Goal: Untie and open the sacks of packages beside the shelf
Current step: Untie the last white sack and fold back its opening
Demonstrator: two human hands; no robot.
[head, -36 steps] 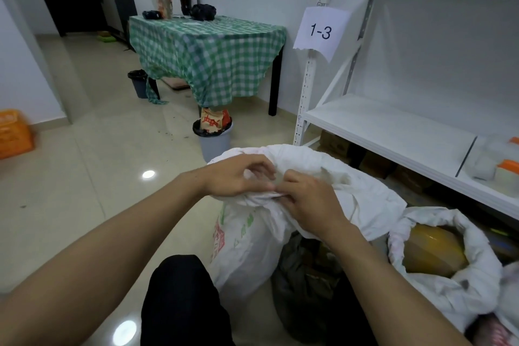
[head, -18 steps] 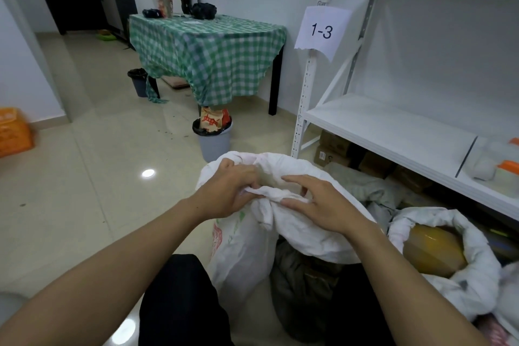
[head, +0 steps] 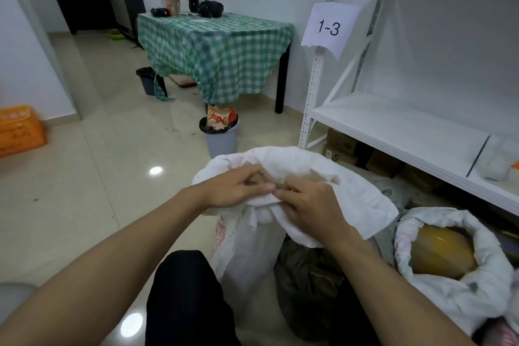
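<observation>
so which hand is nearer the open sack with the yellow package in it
Right. The right hand grips the white sack's gathered neck on the side toward the open sack; the left hand grips it on the far side.

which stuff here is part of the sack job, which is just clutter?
Job: left hand, right hand, white sack both grip, opened sack, shelf.
Clutter: checked table, grey bin, orange crate, 1-3 sign.

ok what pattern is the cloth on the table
Green and white check, on the tablecloth, seen in the head view.
</observation>
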